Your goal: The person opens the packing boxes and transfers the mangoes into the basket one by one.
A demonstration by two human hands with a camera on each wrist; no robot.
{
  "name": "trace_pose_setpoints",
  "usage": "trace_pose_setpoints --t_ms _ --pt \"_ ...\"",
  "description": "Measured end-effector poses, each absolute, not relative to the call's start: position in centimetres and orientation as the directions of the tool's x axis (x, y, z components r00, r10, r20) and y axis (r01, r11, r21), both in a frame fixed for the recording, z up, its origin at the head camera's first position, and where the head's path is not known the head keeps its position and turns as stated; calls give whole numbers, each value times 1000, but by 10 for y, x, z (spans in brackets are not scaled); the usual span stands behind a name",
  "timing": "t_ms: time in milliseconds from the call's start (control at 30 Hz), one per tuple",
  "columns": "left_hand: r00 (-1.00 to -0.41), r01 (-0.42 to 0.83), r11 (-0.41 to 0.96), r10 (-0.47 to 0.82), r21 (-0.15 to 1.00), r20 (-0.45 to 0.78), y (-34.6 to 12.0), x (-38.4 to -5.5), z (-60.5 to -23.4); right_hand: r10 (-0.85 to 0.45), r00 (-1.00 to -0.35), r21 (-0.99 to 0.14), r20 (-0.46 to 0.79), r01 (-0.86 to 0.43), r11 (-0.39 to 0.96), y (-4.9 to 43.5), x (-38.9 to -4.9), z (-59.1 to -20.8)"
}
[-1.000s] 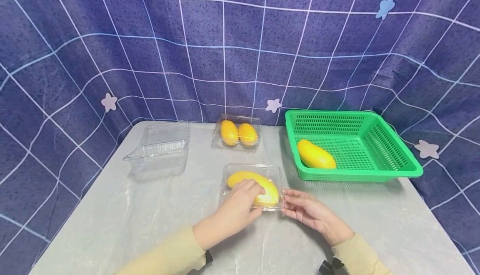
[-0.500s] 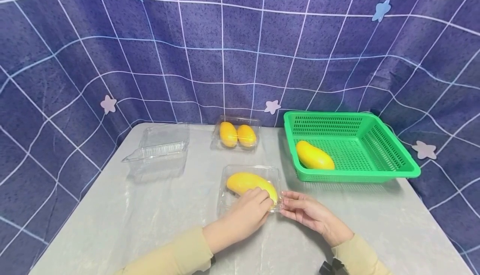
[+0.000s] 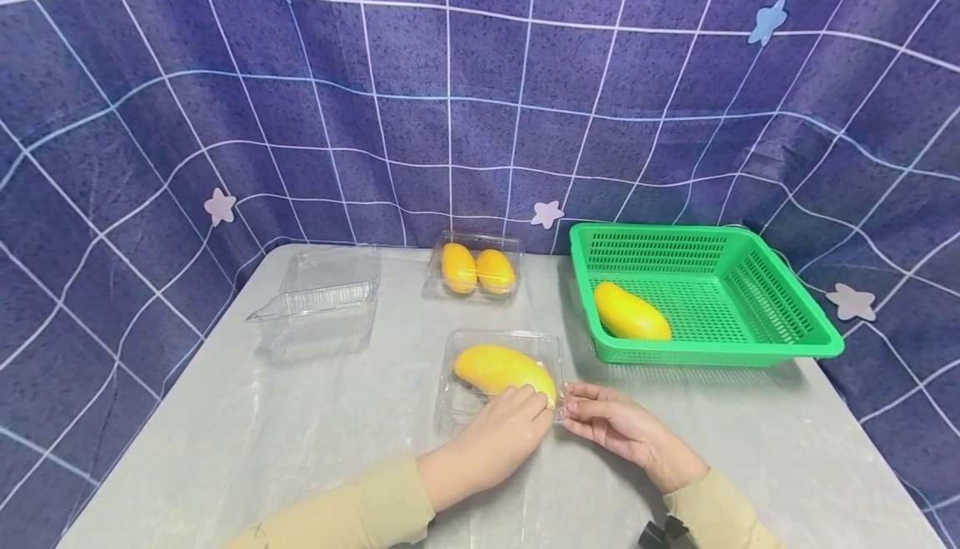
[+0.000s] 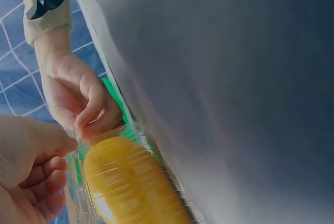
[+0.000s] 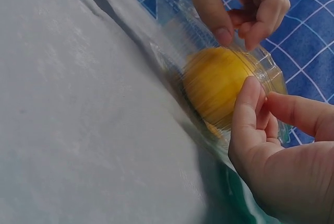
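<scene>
A yellow mango (image 3: 495, 366) lies inside a lidded clear plastic clamshell box (image 3: 448, 403) at the middle of the table. My left hand (image 3: 501, 442) is at the box's near right side, thumb and curled fingers pinching its rim, as the right wrist view shows. At the right corner, my right hand (image 3: 618, 431) pinches the edge between thumb and fingers. In the left wrist view, the mango (image 4: 130, 182) shows through ribbed clear plastic, with the left hand (image 4: 31, 166) at the rim and the right hand (image 4: 78, 93) beyond it.
Behind stands a clear box (image 3: 433, 291) with two smaller yellow mangoes (image 3: 459, 267). An open clear clamshell (image 3: 318, 307) sits at the back left. The green basket (image 3: 708, 349) at the right holds one mango (image 3: 632, 313). A blue curtain (image 3: 480, 116) hangs behind the table.
My left hand has slid from atop the mango box toward its near right edge, uncovering more of the mango. The right hand stays at the right corner.
</scene>
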State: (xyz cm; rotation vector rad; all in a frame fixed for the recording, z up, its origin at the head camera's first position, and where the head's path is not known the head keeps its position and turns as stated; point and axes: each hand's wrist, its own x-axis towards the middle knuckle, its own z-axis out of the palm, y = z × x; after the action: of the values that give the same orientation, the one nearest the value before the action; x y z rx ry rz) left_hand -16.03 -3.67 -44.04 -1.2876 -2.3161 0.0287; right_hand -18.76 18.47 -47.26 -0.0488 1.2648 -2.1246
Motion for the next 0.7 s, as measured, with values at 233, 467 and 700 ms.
trace_pose_setpoints --t_ms 233,467,700 --pt "-390 784 527 830 -329 400 -35 -161 -440 -554 -781 -786 -288 523 -329 185 -188 -473" --pt "-358 777 511 839 -367 409 -35 -163 -441 -552 -781 -784 -293 527 -329 185 -189 -473" --pt "-333 768 494 852 -409 404 -33 -161 -435 -562 -776 -776 -286 532 -340 185 -188 -474"
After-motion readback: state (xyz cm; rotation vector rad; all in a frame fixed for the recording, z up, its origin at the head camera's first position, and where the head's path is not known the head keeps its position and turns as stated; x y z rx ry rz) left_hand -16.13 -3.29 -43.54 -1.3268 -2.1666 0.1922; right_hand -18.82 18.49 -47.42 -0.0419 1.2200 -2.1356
